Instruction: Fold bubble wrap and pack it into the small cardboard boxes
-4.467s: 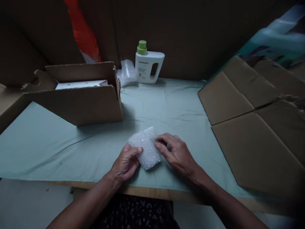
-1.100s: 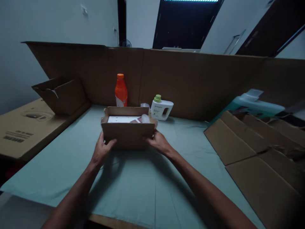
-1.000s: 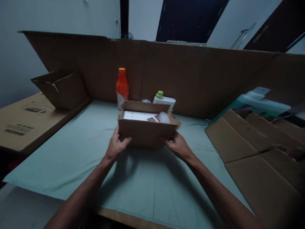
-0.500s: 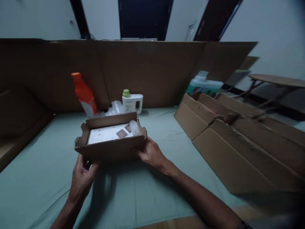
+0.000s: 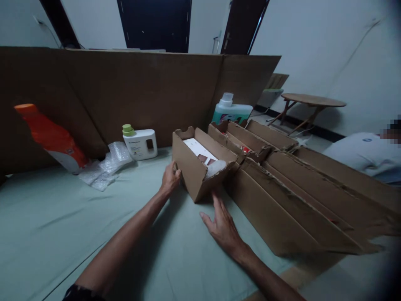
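Note:
A small open-topped cardboard box (image 5: 191,167) stands on the green cloth, slightly angled, against the row of other boxes. Inside it lie a white printed carton (image 5: 200,149) and a piece of bubble wrap (image 5: 216,167). My left hand (image 5: 170,179) grips the box's left side near its far corner, the thumb showing and the fingertips partly hidden. At the near end, my right hand (image 5: 224,225) is open, thumb spread, its fingertips by the lower wall of the box; whether they touch it I cannot tell.
Several open cardboard boxes (image 5: 269,209) fill the right side, some with red items inside. An orange bottle (image 5: 53,136), bubble wrap (image 5: 114,159), a white jug (image 5: 140,144) and a teal bottle (image 5: 232,112) stand or lie along the cardboard wall (image 5: 150,88). A person (image 5: 366,154) is at far right.
The small box has moved right and turned, coming down beside the other boxes. My right hand has let go and opened; my left hand stays on its side. The view has swung right.

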`<act>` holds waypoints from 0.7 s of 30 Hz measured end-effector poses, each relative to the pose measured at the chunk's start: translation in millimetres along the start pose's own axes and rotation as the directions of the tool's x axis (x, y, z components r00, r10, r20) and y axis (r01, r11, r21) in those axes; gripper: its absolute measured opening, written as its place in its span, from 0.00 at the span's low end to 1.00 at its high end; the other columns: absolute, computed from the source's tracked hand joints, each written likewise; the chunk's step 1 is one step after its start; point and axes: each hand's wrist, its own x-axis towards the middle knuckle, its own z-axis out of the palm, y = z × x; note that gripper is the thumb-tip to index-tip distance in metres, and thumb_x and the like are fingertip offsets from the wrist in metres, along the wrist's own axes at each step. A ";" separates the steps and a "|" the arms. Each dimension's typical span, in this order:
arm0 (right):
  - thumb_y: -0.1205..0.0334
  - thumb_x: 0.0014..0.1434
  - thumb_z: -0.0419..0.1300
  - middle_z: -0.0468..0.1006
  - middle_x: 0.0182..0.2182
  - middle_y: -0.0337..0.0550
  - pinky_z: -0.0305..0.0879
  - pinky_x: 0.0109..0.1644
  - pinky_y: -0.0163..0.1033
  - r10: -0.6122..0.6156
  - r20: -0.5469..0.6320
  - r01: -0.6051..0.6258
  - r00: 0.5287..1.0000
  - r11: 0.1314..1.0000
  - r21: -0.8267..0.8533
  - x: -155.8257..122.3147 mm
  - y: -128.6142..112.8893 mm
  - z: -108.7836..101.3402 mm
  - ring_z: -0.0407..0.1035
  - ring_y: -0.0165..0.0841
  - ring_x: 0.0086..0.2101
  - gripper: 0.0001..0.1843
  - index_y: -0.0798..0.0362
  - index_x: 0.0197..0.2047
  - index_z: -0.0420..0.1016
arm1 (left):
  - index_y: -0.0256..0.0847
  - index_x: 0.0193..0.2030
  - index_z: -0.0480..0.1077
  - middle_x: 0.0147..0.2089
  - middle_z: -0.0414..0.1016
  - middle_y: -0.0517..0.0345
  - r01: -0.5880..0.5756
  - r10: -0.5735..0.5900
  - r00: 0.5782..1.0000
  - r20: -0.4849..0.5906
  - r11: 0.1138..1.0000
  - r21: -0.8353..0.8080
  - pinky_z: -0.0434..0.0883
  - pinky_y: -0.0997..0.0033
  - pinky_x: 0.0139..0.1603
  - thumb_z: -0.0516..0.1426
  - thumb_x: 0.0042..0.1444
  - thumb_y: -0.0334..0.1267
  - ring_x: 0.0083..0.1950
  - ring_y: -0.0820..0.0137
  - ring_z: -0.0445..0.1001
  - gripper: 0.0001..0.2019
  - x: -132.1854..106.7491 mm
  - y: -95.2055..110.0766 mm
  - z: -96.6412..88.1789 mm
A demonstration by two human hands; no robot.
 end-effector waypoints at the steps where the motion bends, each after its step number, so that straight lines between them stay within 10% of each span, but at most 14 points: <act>1: 0.56 0.66 0.54 0.58 0.70 0.60 0.62 0.67 0.55 0.008 0.038 -0.008 0.999 1.000 0.001 -1.8 7.1 3.3 0.56 0.47 0.68 0.41 0.55 0.75 0.42 | 0.38 0.64 0.65 0.61 0.74 0.44 -0.009 0.009 0.999 0.034 1.000 0.019 0.67 0.53 0.65 0.54 0.55 0.29 0.62 0.57 0.73 0.27 -6.3 -3.2 12.5; 10: 0.56 0.65 0.53 0.54 0.71 0.58 0.59 0.69 0.55 0.045 0.082 -0.044 0.996 0.999 -0.013 16.0 43.8 4.0 0.51 0.46 0.70 0.37 0.55 0.74 0.50 | 0.41 0.72 0.53 0.70 0.64 0.45 -0.144 0.097 0.967 0.236 0.971 0.189 0.59 0.50 0.71 0.55 0.47 0.26 0.69 0.55 0.64 0.42 -29.3 -15.2 51.6; 21: 0.50 0.66 0.47 0.75 0.58 0.57 0.68 0.56 0.57 -0.055 0.163 0.094 0.985 0.965 -0.245 19.2 59.7 11.7 0.70 0.49 0.56 0.26 0.54 0.56 0.76 | 0.37 0.67 0.63 0.72 0.60 0.41 -0.368 0.174 0.883 0.436 0.832 0.414 0.48 0.49 0.75 0.57 0.61 0.43 0.74 0.53 0.55 0.28 -64.2 0.5 19.7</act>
